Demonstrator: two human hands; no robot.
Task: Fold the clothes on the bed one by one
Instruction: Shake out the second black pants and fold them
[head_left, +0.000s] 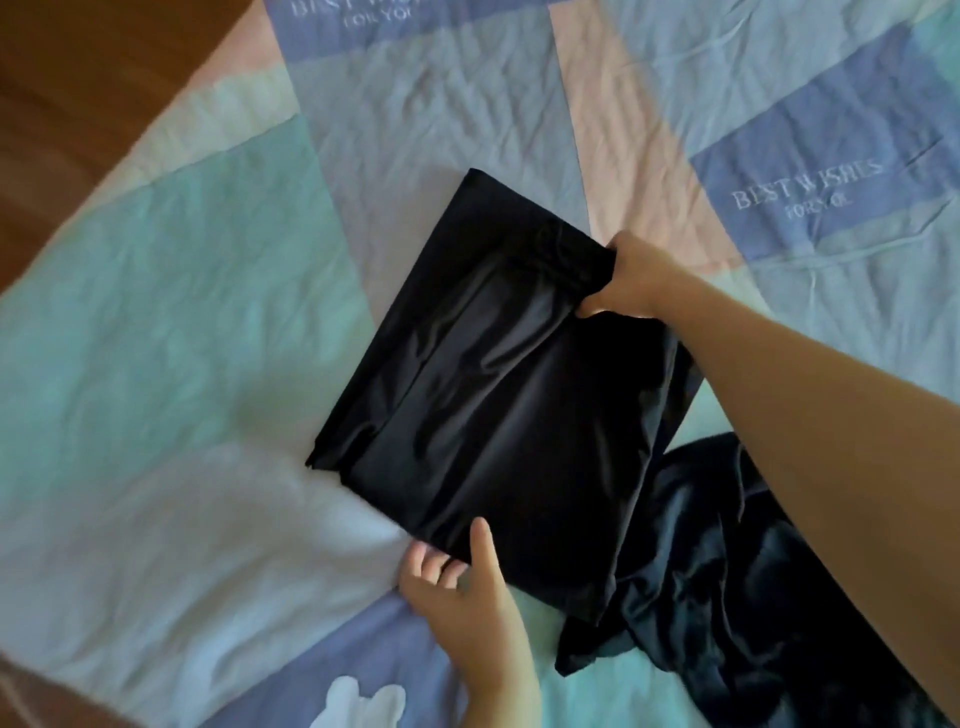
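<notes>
Left hand (467, 597) pinching folded black garment (498, 405) near edge, right hand (631, 280) gripping far corner

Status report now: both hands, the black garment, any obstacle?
Left hand grips folded black garment at near corner. Right hand grips far corner. Second dark garment crumpled alongside, partly under it.

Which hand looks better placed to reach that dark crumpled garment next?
The right hand, probably: its forearm already crosses above the crumpled dark garment. The left hand grips the folded black garment's near edge, further away.
</notes>
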